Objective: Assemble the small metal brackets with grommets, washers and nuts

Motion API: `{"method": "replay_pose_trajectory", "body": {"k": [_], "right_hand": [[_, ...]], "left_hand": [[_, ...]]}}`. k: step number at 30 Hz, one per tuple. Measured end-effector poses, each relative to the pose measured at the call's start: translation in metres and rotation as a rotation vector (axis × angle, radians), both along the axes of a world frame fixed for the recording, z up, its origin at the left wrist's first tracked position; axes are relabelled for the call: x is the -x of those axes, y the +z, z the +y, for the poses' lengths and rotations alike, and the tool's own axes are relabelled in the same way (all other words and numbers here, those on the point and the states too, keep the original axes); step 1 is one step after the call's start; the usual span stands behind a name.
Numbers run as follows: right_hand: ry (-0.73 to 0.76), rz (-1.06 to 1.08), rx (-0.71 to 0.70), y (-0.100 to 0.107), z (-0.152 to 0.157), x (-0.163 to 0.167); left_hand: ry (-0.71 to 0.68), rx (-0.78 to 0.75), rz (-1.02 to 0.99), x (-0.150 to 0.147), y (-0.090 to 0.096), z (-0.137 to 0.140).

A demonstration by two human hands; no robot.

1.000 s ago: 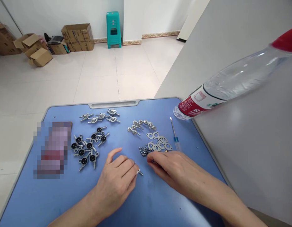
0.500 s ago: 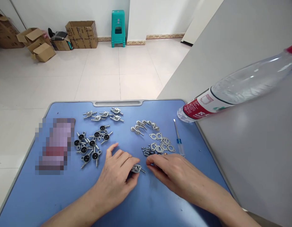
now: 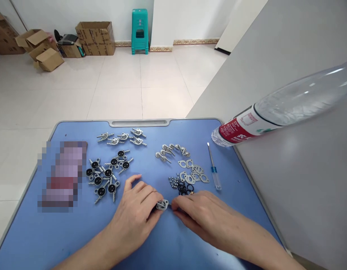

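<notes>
My left hand [image 3: 139,210] grips a small metal fuel valve [image 3: 162,204] between thumb and fingers, its flanged plate facing up. Close on its right is my right hand [image 3: 200,210], thumb and fingers pinched together at the end of the valve's thin tube. Whatever those fingertips hold is hidden. Beyond the right hand lie small screws [image 3: 173,182], black rubber rings [image 3: 182,188] and flat metal plates [image 3: 197,169]. To the left are several valve bodies with black discs [image 3: 108,173]. Farther back sit several valves with levers fitted [image 3: 124,136].
Several loose metal levers [image 3: 168,147] lie behind the plates. A screwdriver [image 3: 214,169] is on the right, near a tilted water bottle [image 3: 246,125]. A pixelated flat object [image 3: 63,174] lies on the blue table's left [image 3: 86,240]. A grey panel [image 3: 263,180] borders the right edge.
My right hand has moved slightly down and left, to the end of the valve's tube. More of the black rings now shows. My left hand still holds the valve.
</notes>
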State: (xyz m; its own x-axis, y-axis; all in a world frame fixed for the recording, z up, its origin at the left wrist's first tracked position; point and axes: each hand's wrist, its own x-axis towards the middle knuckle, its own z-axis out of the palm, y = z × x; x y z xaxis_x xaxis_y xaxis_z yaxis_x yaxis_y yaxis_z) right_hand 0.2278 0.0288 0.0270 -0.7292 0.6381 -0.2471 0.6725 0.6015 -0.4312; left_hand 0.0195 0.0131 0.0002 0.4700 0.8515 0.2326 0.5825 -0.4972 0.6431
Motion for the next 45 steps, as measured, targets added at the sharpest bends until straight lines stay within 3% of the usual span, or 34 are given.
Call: {"method": "replay_pose_trajectory", "body": {"k": [19,26,39,45], "right_hand": [[-0.108,0.229,-0.002,-0.006,0.006,0.002],[-0.105,0.21,-0.092,-0.008,0.004,0.004],[0.031,0.15,-0.282,-0.007,-0.003,0.008],[-0.006,0.264,-0.289,-0.004,-0.001,0.005]], "left_hand": [[0.01,-0.103,-0.008,-0.002,-0.001,-0.001],[0.015,-0.099,-0.011,-0.002,-0.005,-0.002],[0.018,-0.083,-0.008,-0.002,-0.006,-0.003],[0.003,-0.046,-0.008,-0.001,-0.004,-0.002]]}}
